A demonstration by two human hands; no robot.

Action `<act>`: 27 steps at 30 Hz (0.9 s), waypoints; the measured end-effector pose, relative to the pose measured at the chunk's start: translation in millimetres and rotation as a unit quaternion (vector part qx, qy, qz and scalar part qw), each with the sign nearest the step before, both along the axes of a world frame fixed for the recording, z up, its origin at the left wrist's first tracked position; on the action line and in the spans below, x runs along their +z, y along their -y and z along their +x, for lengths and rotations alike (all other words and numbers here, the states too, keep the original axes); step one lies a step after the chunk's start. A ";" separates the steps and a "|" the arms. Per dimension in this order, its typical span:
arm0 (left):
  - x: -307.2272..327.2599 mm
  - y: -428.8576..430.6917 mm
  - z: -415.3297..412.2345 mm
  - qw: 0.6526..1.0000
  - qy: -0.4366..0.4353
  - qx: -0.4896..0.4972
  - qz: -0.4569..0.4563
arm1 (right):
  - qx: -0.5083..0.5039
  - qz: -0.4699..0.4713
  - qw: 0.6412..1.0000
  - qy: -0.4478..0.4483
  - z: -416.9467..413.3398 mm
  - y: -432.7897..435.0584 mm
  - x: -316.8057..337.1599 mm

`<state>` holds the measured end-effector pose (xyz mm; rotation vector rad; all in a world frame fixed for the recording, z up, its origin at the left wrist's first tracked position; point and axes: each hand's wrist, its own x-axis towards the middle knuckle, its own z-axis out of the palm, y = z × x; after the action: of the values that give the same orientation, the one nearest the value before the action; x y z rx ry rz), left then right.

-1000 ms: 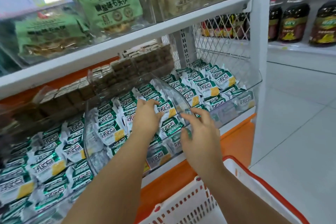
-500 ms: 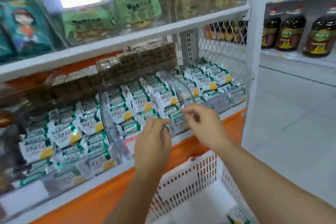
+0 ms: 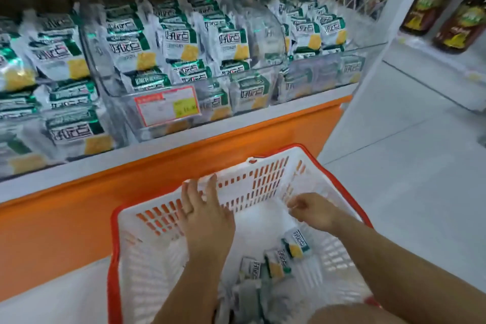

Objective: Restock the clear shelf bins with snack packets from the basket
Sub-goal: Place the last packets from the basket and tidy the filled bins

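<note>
Person, two hands and forearms in view.
- Left hand: bare; one thin ring, a pale band with a darker edge, at the base of a finger on the hand's outer side.
- Right hand: bare.
- Left forearm, right forearm: bare from the wrists back.

One basket, two hands, two bottles

Basket around left grip: white slotted walls, orange-red rim. Snack packets below right grip: white, green bands, yellow squares. Shelf front beyond grips: orange.
</note>
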<state>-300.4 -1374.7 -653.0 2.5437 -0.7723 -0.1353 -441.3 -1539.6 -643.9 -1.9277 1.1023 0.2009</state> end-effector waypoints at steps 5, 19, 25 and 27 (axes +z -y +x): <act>-31.9 9.0 1.3 0.999 0.036 -0.027 0.029 | 0.030 0.007 0.989 -0.146 -15.5 -2.9 -83.6; -69.4 12.3 4.2 0.990 0.138 -0.010 -0.028 | 0.264 -0.053 0.924 -0.273 -13.9 -6.7 -129.0; -16.4 18.7 -4.2 0.994 0.000 -0.111 0.016 | 0.187 0.002 0.979 -0.081 8.5 -7.3 -36.5; 16.3 22.4 -6.9 0.985 -0.123 -0.121 -0.026 | 0.225 -0.023 0.973 -0.036 16.7 -15.2 7.2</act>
<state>-307.4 -1397.1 -636.6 2.3191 -0.9665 -0.4909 -424.6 -1524.4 -636.7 -2.2075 0.7025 0.4997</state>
